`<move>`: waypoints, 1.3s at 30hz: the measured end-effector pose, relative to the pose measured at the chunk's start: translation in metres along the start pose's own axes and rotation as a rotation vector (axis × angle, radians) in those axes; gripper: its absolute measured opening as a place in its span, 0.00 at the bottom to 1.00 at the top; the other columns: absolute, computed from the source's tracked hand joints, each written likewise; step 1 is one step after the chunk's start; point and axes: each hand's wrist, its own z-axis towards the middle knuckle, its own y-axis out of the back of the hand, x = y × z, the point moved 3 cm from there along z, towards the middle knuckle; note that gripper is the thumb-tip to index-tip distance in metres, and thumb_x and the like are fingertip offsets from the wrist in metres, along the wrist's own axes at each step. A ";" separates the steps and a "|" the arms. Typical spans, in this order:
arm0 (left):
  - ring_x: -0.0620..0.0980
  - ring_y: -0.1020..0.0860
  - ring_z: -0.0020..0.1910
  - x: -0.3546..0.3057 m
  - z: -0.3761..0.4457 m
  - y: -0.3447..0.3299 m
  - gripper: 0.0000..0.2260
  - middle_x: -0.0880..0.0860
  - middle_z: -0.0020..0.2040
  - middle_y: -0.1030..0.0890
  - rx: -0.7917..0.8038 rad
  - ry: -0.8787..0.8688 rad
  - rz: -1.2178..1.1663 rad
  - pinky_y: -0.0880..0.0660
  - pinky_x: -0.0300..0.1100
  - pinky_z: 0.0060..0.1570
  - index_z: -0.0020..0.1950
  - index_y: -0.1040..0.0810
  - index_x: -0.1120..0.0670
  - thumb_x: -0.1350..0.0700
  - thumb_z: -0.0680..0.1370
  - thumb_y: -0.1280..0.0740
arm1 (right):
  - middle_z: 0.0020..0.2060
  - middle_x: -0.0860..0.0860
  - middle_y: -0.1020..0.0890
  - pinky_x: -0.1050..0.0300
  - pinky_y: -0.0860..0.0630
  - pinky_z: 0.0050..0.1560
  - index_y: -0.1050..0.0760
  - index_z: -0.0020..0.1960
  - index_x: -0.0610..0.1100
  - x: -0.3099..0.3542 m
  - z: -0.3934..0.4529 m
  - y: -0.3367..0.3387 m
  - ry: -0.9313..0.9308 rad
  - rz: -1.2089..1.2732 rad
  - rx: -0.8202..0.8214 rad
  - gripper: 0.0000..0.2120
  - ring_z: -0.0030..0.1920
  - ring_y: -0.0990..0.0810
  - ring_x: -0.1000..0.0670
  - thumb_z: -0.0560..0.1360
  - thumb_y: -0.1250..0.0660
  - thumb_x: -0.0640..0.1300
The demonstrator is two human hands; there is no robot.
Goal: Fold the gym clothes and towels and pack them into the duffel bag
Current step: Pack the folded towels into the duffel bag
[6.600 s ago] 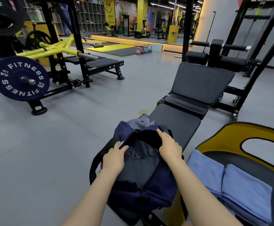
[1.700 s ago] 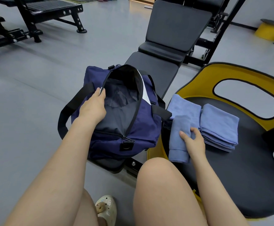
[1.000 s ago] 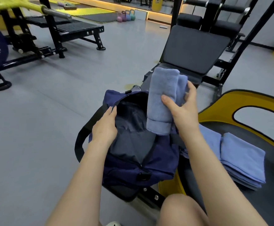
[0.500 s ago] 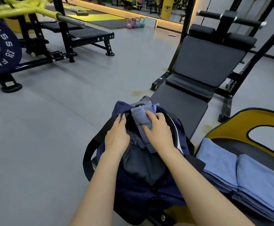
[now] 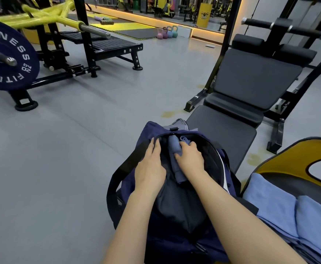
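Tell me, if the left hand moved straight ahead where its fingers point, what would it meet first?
Probably the far rim of the duffel bag; the left hand points along its opening. Depth is unclear.

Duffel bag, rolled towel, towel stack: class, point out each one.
duffel bag point(image 5: 224, 169), head view, right rim of opening.
rolled towel point(image 5: 173, 149), head view, upper roll.
towel stack point(image 5: 270, 199), head view, top left towel.

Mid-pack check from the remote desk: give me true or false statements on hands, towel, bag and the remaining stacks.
1. The right hand presses a blue towel into the duffel bag. True.
2. The bag is zipped shut. False: it gapes open.
3. The left hand rests on the bag's near-left rim. True.
4. No towels remain outside. False: folded blue stacks lie on the yellow-rimmed seat.
5. The bag sits on the floor. False: it sits on the black bench.
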 end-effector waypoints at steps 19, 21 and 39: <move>0.51 0.25 0.57 -0.002 -0.004 -0.007 0.36 0.42 0.78 0.57 0.070 -0.038 0.067 0.35 0.37 0.47 0.78 0.56 0.48 0.67 0.76 0.44 | 0.78 0.48 0.49 0.45 0.50 0.74 0.50 0.78 0.50 -0.017 0.005 -0.055 0.266 -0.265 0.305 0.27 0.77 0.52 0.43 0.82 0.47 0.52; 0.51 0.25 0.58 -0.002 -0.005 -0.007 0.35 0.42 0.78 0.57 0.078 -0.040 0.070 0.34 0.38 0.49 0.78 0.56 0.48 0.67 0.76 0.44 | 0.78 0.52 0.55 0.34 0.58 0.72 0.55 0.78 0.56 -0.020 0.002 -0.060 0.209 -0.213 0.394 0.28 0.77 0.60 0.41 0.82 0.49 0.57; 0.51 0.27 0.48 0.000 -0.003 -0.014 0.36 0.42 0.78 0.57 0.137 -0.065 0.075 0.34 0.39 0.43 0.78 0.56 0.46 0.67 0.76 0.45 | 0.77 0.44 0.63 0.43 0.65 0.73 0.61 0.78 0.50 -0.013 0.016 -0.073 0.071 -0.315 0.218 0.34 0.76 0.65 0.41 0.80 0.52 0.62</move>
